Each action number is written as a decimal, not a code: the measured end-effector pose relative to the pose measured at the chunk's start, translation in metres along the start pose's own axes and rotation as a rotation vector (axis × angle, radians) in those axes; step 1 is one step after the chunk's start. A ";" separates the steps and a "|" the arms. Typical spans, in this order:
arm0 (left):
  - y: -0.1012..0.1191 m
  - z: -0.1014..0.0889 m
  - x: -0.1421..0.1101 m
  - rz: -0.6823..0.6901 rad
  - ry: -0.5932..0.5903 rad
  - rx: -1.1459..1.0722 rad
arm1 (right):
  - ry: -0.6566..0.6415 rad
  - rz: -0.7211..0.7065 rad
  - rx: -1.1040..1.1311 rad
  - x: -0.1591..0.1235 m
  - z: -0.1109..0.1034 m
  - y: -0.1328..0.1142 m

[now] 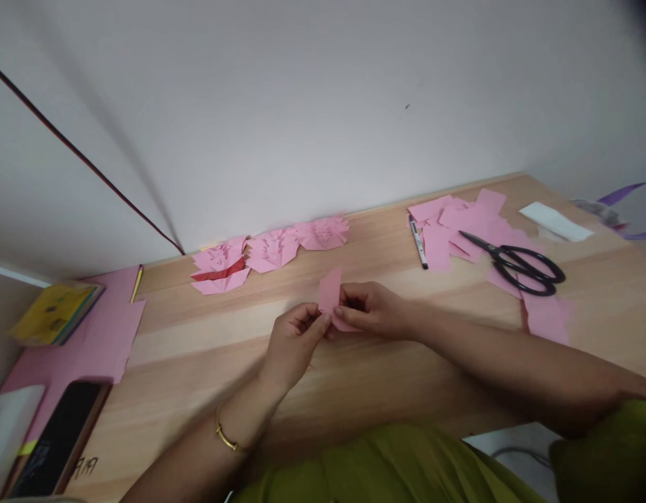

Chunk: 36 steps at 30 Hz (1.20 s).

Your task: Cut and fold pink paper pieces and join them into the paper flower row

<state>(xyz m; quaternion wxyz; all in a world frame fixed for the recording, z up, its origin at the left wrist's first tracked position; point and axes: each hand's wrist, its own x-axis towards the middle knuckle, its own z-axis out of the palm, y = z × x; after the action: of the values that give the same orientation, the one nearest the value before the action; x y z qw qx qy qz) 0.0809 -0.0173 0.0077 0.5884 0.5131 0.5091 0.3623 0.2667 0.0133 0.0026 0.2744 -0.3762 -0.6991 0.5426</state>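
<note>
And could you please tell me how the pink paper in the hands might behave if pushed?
The pink paper is probably light, being a small, thin-looking piece. Its free end juts out straight, suggesting some stiffness. It would likely crease easily, judging by the folded pink pieces near the wall.

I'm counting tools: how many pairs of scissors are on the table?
1: black-handled scissors, lying on pink papers at the right of the table. More could be hidden underneath.

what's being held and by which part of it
A piece of pink paper; left grip and right grip both pinch its lower part, the upper end free.
</note>
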 end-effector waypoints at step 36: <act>0.009 0.000 0.002 -0.050 -0.158 0.104 | 0.033 -0.030 -0.038 -0.003 0.006 0.000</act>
<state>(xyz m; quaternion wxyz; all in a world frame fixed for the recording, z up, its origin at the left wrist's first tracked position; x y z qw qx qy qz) 0.0824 -0.0139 0.0157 0.6081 0.5571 0.4920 0.2790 0.2637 0.0081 0.0016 0.2870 -0.3797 -0.7103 0.5186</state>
